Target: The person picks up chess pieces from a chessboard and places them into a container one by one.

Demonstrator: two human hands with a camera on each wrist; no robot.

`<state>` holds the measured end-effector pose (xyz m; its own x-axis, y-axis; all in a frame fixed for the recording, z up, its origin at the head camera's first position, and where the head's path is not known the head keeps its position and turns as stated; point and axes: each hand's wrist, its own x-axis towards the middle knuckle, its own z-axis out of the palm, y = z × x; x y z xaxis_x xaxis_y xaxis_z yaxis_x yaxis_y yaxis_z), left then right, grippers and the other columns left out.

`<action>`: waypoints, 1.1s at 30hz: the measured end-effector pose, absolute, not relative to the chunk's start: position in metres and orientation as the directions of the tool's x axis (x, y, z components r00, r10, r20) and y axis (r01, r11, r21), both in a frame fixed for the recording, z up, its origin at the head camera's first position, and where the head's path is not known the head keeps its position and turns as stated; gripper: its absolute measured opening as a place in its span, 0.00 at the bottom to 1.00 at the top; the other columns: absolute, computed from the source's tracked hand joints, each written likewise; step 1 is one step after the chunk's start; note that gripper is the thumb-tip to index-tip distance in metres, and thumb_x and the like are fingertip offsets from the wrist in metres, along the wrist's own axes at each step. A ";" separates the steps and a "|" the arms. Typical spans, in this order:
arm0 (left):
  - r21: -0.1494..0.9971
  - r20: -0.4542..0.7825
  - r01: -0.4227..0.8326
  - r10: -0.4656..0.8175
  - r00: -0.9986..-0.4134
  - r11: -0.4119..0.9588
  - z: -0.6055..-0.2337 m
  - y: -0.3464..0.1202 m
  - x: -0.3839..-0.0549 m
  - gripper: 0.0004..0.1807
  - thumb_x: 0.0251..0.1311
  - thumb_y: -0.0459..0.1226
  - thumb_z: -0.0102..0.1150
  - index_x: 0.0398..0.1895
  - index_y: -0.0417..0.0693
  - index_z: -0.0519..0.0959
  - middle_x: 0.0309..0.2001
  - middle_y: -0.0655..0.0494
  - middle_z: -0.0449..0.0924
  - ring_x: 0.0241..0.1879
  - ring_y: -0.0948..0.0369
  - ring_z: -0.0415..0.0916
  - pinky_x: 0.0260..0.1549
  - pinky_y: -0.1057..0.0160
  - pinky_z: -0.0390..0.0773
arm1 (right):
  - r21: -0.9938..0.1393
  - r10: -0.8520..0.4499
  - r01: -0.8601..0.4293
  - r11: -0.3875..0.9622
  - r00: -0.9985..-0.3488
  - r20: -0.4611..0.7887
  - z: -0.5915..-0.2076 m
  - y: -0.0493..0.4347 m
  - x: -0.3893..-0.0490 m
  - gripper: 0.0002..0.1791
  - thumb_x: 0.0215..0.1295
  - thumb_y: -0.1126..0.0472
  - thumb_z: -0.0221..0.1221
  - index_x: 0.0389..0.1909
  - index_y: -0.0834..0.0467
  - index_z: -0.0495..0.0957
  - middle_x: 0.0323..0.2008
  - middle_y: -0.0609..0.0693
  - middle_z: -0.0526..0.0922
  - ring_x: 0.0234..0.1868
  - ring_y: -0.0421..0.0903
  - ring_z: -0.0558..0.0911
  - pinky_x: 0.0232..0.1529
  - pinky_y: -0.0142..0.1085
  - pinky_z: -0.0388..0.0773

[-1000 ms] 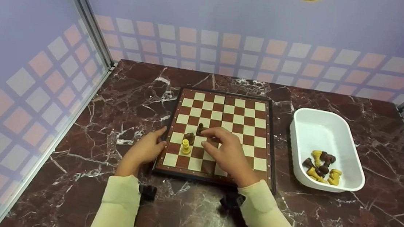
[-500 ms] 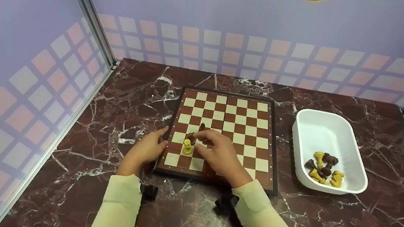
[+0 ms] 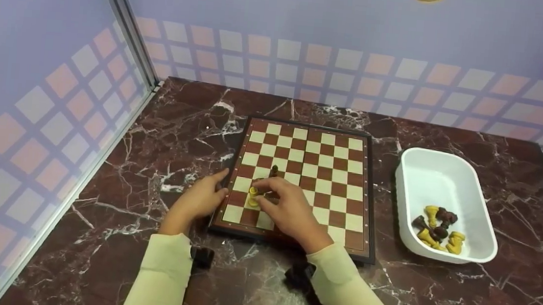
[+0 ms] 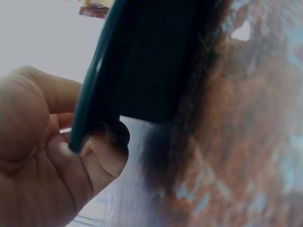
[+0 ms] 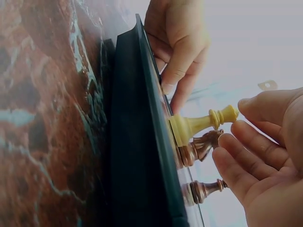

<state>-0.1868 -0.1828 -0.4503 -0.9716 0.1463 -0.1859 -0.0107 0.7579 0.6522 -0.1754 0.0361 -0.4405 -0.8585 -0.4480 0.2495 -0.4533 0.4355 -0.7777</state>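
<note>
A brown and cream chessboard (image 3: 330, 187) lies on the table. My left hand (image 3: 201, 196) holds its left edge; in the left wrist view the rim passes between thumb and fingers (image 4: 106, 153). A yellow chess piece (image 5: 189, 125), queen-like with a flared crown, stands upright near the board's front left. My right hand (image 3: 291, 210) reaches over it, thumb and fingertips at its top with no clear grip. Beside it stands a dark knight (image 5: 203, 144), mostly hidden by the right hand in the head view. Farther back stands a slim dark piece (image 3: 275, 170).
A white plastic tub (image 3: 440, 162) stands right of the board, with several yellow and dark chess pieces (image 3: 441, 229) lying in it. Dark red marbled tabletop (image 3: 114, 207) surrounds the board. Purple panels with a checked band (image 3: 347, 70) close off the back and sides.
My right hand has moved left, from beside the slim dark piece, past the knight, to the yellow queen. The left hand stays at the board's edge. The view has shifted slightly.
</note>
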 end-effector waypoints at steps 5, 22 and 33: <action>0.656 -0.202 -0.025 0.144 -0.969 0.754 -0.449 -0.182 -0.186 0.31 0.63 0.37 0.45 0.70 0.48 0.53 0.20 0.57 0.67 0.15 0.64 0.62 0.16 0.65 0.66 | -0.746 -0.469 -0.474 0.468 -0.849 0.245 -0.443 0.033 -0.176 0.16 0.60 0.57 0.58 0.50 0.50 0.77 0.48 0.43 0.78 0.47 0.38 0.79 0.47 0.34 0.77; 0.665 -0.188 -0.023 0.137 -0.973 0.746 -0.448 -0.181 -0.187 0.30 0.63 0.35 0.46 0.69 0.45 0.55 0.21 0.56 0.69 0.16 0.64 0.63 0.17 0.66 0.66 | -0.758 -0.405 -0.463 0.460 -0.869 0.285 -0.449 0.027 -0.173 0.10 0.60 0.61 0.57 0.42 0.49 0.79 0.43 0.39 0.80 0.42 0.34 0.78 0.43 0.30 0.76; 0.658 -0.170 -0.002 0.146 -0.975 0.753 -0.449 -0.181 -0.188 0.30 0.62 0.35 0.46 0.68 0.44 0.56 0.21 0.56 0.68 0.17 0.63 0.63 0.19 0.66 0.67 | -0.820 -0.378 -0.473 0.324 -0.859 0.346 -0.435 0.039 -0.176 0.10 0.60 0.60 0.58 0.42 0.49 0.80 0.40 0.45 0.81 0.40 0.35 0.79 0.41 0.28 0.77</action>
<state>-0.1877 -0.1814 -0.4489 -0.9746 0.1459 -0.1700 -0.0020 0.7532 0.6578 -0.1762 0.0389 -0.4350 -0.8587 -0.3780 0.3460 -0.4728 0.3238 -0.8195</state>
